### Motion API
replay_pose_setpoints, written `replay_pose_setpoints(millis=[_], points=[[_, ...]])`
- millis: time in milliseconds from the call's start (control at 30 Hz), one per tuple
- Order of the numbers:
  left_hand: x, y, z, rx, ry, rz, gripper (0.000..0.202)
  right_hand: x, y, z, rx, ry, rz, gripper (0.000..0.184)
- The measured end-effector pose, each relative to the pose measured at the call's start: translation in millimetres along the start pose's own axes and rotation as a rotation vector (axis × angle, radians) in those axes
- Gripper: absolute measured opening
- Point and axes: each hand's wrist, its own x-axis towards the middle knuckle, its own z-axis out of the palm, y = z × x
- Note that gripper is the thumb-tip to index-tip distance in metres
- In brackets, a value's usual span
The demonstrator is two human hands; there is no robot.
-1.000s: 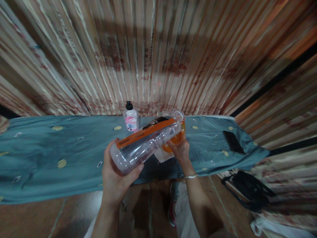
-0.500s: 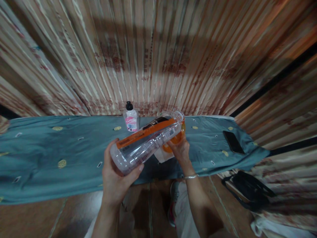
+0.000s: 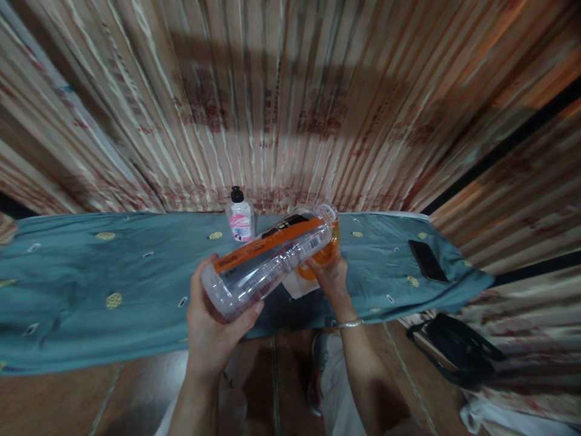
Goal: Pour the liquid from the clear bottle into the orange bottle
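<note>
My left hand [image 3: 218, 339] is wrapped round the base of a clear plastic bottle [image 3: 272, 260] with an orange and black label. The bottle is tilted, its mouth pointing up and to the right, over an orange container [image 3: 334, 242]. Around that orange container, which looks see-through, my right hand [image 3: 332, 275] is closed; the clear bottle hides much of it. Whether the bottle's mouth touches the container I cannot tell. Beneath them lies a white sheet or cloth [image 3: 299, 287], partly covered. A pump-top bottle [image 3: 240, 221] with a black cap and pink label stands upright behind the clear bottle.
A green patterned cloth [image 3: 149, 284] covers the long narrow table. Toward its right end lies a black phone [image 3: 428, 260]. Pleated curtains [image 3: 281, 109] hang right behind the table. On the floor at the lower right is a black bag [image 3: 458, 348].
</note>
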Motion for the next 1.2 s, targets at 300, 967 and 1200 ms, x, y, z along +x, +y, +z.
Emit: replay_pose_setpoints(millis=[300,967,1200], points=[[-1.3,-2.1,4.4,-0.027,0.047,0.026,0.106,1.9,8.6,3.6,-0.01,0.022,-0.035,0.087],[-2.8,4.4,9.5,-0.025,0.073,0.023,0.105,1.5,8.4,2.1,0.006,0.006,-0.02,0.084],[-1.4,4.5,7.2,-0.017,0.071,0.023,0.103,1.4,8.5,3.0,-0.031,0.01,-0.01,0.085]])
